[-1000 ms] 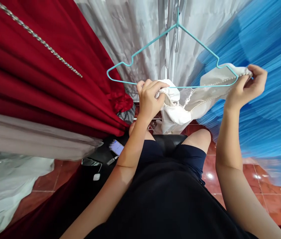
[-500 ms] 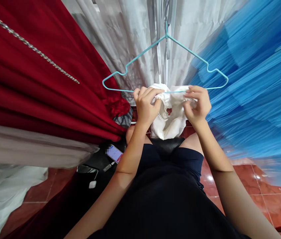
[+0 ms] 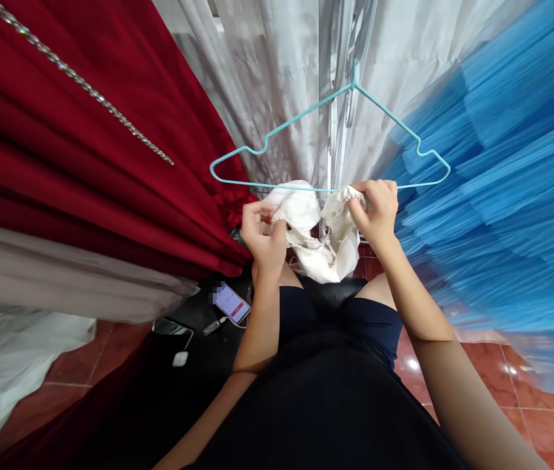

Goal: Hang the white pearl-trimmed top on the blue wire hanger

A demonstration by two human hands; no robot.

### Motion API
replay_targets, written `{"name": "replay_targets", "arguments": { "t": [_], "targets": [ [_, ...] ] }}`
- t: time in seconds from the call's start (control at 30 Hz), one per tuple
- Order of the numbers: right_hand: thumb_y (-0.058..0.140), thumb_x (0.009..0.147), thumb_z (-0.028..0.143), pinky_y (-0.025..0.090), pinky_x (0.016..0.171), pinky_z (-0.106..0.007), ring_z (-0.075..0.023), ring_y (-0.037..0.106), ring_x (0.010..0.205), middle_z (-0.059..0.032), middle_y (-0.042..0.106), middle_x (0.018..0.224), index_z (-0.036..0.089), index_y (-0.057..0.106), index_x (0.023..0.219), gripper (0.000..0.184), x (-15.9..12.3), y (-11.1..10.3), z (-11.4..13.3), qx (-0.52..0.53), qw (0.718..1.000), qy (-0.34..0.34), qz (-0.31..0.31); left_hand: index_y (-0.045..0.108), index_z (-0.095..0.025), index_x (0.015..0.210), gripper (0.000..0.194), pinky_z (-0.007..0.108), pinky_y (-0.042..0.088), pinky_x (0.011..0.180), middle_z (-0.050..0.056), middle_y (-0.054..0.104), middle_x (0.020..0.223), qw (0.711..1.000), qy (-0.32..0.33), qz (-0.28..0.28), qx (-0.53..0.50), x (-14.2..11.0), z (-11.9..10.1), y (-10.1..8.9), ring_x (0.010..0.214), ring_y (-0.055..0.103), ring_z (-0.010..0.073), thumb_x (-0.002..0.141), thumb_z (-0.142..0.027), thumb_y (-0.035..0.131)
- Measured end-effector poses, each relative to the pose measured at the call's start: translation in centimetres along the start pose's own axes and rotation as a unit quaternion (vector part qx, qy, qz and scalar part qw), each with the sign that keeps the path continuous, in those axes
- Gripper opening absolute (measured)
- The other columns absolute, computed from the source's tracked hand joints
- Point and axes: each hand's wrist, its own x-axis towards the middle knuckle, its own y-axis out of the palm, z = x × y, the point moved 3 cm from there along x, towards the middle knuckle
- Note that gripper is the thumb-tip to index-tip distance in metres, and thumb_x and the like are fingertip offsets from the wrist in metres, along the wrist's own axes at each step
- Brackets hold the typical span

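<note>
A light-blue clothes hanger (image 3: 301, 117) spans the view in front of me, its hook upward. Over or against its bottom bar lies a white garment (image 3: 301, 203) with pearl-like beads along its edge; its lower part hangs above my lap. Pinched in my left hand (image 3: 264, 238) is the beaded edge on the left, a little below the bar. My right hand (image 3: 377, 205) is closed on the beaded edge on the right, close against the bar, and its fingers partly cover the bar. How the cloth passes round the bar is partly hidden.
Red fabric (image 3: 110, 130) with a sparkling chain (image 3: 81, 81) hangs at left. Blue tulle (image 3: 497, 196) fills the right, and white drapes (image 3: 277, 72) hang behind. A lit phone (image 3: 232, 305) and a white charger (image 3: 179, 358) lie on a black surface. The floor has red tiles (image 3: 546, 424).
My left hand has moved down and left off the hanger's bar, drawing the white garment's left edge outward. My right hand has shifted slightly left, and the hanger sits a little lower in view.
</note>
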Motion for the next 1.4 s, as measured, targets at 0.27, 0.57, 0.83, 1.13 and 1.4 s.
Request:
{"name": "replay_targets", "arguments": {
  "t": [0.27,0.57,0.83,1.13,1.4],
  "targets": [
    [0.056,0.092,0.033,0.042,0.088,-0.041,-0.0177,0.054,0.073,0.0,0.062,0.075,0.023,0.063,0.086,0.014,0.7,-1.0,-1.3,-0.002,0.999,0.035,0.029,0.045,-0.023,0.085,0.025,0.028,0.043,0.065,-0.002,0.046,0.081,0.997,-0.022,-0.067,0.024,9.0,4.3,-4.1,0.067,0.045,0.0113,0.077,-0.008,0.063],
    [0.055,0.098,0.031,0.04,0.084,-0.039,-0.0173,0.058,0.076,0.0,0.071,0.082,0.022,0.067,0.092,0.017,-0.3,-1.7,1.3,-0.018,0.999,0.008,0.027,0.048,-0.022,0.101,0.046,0.027,0.039,0.058,-0.003,0.055,0.099,0.988,0.104,0.06,0.094,15.7,-2.0,0.1,0.061,0.042,0.0071,0.076,0.004,0.076],
    [0.053,0.1,0.031,0.041,0.089,-0.041,-0.0189,0.058,0.076,-0.0007,0.073,0.082,0.024,0.068,0.093,0.018,-0.5,-1.4,0.8,-0.045,0.998,0.027,0.028,0.056,-0.025,0.115,0.02,0.034,0.055,0.092,0.004,0.067,0.114,0.978,0.133,0.148,0.061,8.4,-6.5,3.6,0.104,0.068,0.0212,0.098,-0.018,0.065],
    [0.055,0.099,0.026,0.048,0.107,-0.047,-0.0244,0.067,0.119,-0.0048,0.074,0.123,0.028,0.069,0.119,0.025,-1.0,-3.7,-1.1,-0.013,0.998,-0.063,0.027,0.065,-0.023,0.1,0.022,0.037,0.045,0.091,0.0,0.078,0.098,0.917,0.154,0.363,0.057,3.6,-5.0,6.9,0.096,0.072,0.0213,0.103,-0.009,0.048],
    [0.055,0.069,0.003,0.041,0.059,-0.028,-0.009,0.045,0.064,0.0016,0.049,0.076,0.022,0.053,0.075,0.02,-2.9,-11.3,-8.0,-0.086,0.958,0.165,-0.22,0.066,-0.023,0.098,0.023,0.036,0.043,0.087,-0.002,0.078,0.092,0.922,0.156,0.35,0.057,3.5,-5.4,6.2,0.083,0.067,0.019,0.101,-0.006,0.052]
  ]
}}
